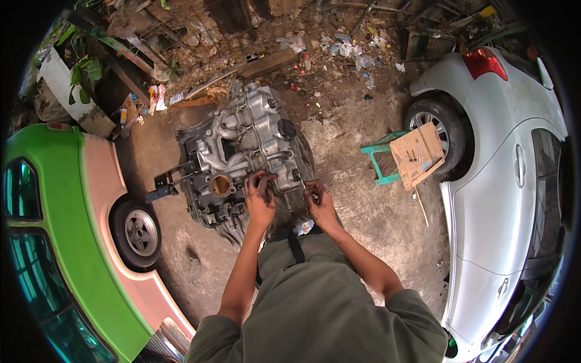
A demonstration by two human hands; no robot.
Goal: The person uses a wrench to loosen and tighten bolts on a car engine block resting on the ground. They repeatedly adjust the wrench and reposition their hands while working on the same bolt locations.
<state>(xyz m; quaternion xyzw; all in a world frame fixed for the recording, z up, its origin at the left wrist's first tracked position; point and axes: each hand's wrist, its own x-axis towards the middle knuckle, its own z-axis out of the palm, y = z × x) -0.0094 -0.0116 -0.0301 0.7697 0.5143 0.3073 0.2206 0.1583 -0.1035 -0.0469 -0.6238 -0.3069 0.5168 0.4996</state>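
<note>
The engine (247, 142) lay beneath your spread left grip (260, 192); beside it, your right grip (318, 198) pinched a slim rod (303, 183).

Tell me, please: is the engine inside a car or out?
Out: the engine sits in the open, between the green vehicle and the silver car.
</note>
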